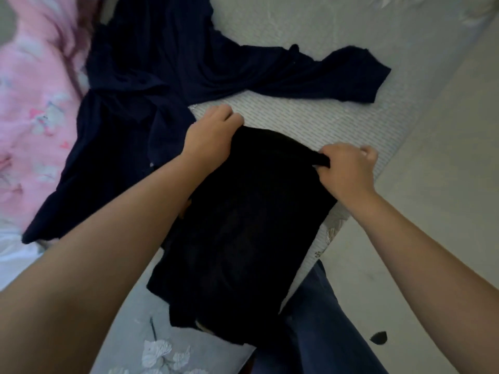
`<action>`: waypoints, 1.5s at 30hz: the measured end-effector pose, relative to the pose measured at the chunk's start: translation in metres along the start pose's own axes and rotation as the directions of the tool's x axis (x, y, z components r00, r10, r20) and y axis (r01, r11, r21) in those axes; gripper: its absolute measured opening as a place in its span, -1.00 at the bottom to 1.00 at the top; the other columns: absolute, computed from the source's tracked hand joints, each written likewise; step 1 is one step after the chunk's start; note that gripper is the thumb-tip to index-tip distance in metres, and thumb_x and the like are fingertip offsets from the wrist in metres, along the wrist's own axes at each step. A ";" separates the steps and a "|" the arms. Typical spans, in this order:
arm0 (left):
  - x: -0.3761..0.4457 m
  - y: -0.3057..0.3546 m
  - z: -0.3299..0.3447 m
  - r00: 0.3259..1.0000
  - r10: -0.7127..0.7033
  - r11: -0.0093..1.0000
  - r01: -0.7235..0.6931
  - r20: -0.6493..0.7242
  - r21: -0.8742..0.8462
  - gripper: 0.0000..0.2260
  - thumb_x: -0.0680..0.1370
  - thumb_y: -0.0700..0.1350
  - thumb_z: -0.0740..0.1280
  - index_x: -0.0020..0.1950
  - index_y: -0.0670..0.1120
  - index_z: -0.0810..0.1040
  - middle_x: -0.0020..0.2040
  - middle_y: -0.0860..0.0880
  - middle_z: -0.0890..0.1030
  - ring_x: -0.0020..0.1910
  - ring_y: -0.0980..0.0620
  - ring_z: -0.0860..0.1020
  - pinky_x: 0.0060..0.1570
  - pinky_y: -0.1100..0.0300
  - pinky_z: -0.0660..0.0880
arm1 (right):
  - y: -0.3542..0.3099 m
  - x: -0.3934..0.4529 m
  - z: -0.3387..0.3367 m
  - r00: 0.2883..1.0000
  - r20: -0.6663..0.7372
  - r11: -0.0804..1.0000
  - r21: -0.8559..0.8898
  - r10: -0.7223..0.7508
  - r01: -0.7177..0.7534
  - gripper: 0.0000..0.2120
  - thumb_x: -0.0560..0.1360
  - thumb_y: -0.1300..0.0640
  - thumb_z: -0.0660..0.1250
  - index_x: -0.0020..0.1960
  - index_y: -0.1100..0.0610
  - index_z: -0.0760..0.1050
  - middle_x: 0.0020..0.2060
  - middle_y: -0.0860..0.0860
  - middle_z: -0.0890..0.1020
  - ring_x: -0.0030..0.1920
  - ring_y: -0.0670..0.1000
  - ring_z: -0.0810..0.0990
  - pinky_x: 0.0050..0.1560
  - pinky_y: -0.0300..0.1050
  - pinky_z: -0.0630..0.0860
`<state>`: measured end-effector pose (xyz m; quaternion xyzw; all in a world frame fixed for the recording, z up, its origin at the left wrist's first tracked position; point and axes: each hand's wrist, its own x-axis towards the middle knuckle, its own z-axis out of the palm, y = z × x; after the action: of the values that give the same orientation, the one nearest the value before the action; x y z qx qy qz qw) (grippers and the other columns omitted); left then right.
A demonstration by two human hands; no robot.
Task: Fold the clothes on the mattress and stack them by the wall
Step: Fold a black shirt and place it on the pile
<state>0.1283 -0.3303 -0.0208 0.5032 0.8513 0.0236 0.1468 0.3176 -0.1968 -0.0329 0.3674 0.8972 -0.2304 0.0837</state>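
No readable text, labels or numbers anywhere in view

I see a black garment (pixel 237 225) at centre frame, partly folded on the mattress (pixel 297 22). A navy garment (pixel 151 85) sprawls unfolded across the upper left, sleeve reaching right.

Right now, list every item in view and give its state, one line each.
Black garment: gripped at its far edge by both hands, lying over the mattress edge.
Left hand: fingers curled on the garment's far left corner.
Right hand: pinching a bunched far right corner.
Navy garment: unfolded, spread out, creased.
Pink fabric: rumpled at left.
Mattress: partly covered.
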 end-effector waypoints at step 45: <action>-0.281 0.008 0.151 0.994 0.049 0.994 -0.058 0.100 0.090 -0.46 0.29 -0.30 0.40 0.26 -0.34 0.43 0.23 -0.34 0.48 0.22 -0.32 0.45 0.18 -0.25 0.32 | -0.061 -0.216 0.158 0.913 0.266 0.829 -0.395 -0.310 0.396 -0.37 0.20 0.24 0.53 0.25 0.26 0.47 0.21 0.27 0.52 0.23 0.22 0.49 0.12 0.25 0.45</action>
<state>0.3034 -0.5852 -0.0997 0.5328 0.8294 -0.0364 0.1638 0.4265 -0.4440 -0.0810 0.1421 0.9659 -0.0672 0.2060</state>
